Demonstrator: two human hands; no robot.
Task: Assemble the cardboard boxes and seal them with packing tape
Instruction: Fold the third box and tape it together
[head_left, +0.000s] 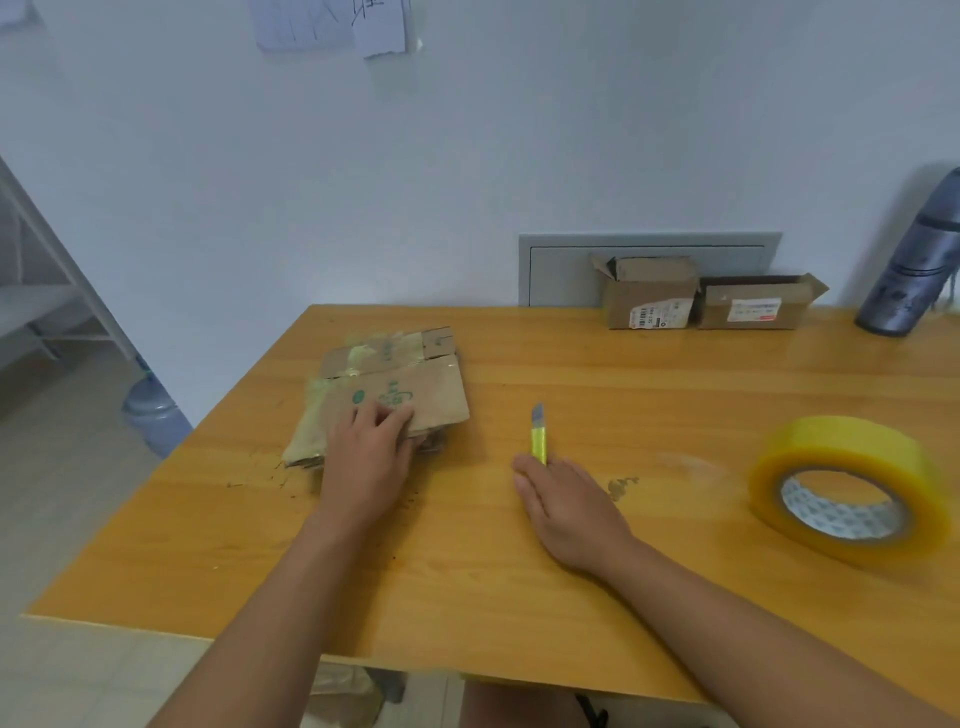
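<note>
A stack of flattened cardboard boxes lies on the left part of the table, brown, worn, with green print on top and old yellowish tape across the far flaps. At the far right edge, two small assembled boxes stand side by side: the left box with flaps up and a barcode label, the right box open-topped with a white label. Near right, a big roll of yellowish packing tape lies flat on its side.
</note>
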